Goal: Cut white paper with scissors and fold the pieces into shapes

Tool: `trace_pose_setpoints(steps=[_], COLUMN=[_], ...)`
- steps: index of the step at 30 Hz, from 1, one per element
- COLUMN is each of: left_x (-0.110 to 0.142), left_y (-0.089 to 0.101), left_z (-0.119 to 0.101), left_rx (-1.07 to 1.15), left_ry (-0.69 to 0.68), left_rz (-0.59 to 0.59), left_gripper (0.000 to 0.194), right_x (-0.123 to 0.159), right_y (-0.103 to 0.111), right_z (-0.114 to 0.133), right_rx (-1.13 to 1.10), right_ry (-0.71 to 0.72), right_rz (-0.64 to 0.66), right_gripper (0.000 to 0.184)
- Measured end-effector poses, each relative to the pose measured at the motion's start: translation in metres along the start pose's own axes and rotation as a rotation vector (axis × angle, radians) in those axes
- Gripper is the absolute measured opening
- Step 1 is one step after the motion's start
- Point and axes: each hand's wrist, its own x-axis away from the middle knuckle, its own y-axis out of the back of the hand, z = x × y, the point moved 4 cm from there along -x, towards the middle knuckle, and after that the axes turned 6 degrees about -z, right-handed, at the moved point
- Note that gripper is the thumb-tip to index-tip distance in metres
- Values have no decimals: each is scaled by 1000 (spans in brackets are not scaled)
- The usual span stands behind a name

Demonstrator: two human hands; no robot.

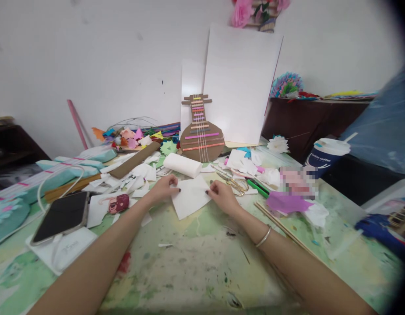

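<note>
White paper [191, 199] sits between the two hands, thin and flat, with straight edges and pointy corners. The left hand [163, 189] has its thumb and curled fingers closed on the left edge, and the right hand [223, 197] pinches the right side the same way, so each grip is open only as wide as the thin sheet. Just behind the grip lies a fat, smooth white roll [182, 165], round like a tube. Past that, a flat brown lute [202, 142] leans up, with a round belly, bright stripes and thin pale strings. Close beside the right hand are shiny scissors [239, 188] with gold loops, and farther right are thin wooden sticks [283, 228] and a crinkly purple sheet [289, 203]. Left of the left hand are torn white scraps [141, 175], a small, dark red thing [118, 204] and a flat phone [62, 217] with a shiny black face. Under the hands, the green and cream table [189, 262] is blotchy with paint spots.
</note>
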Motion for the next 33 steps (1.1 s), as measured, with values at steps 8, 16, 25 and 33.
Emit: trace_pose_setpoints(steps=[8, 16, 25, 33], left_x=[28, 40, 51, 78], left_y=[7, -1, -9, -10], left_z=[-42, -48, -55, -35], left_rx=[173, -155, -194, -14], left_ry=[-71, -163, -330, -229], left_rz=[476, 534, 214, 175], left_gripper=[22, 31, 11, 7], right_x=[-17, -8, 61, 63], right_y=[11, 40, 18, 20], right_z=[-36, -10, 50, 40], right_rx=[-399, -242, 193, 62], right_ry=[-79, 256, 617, 551], right_rz=[-61, -16, 286, 350], right_gripper=[17, 13, 40, 32])
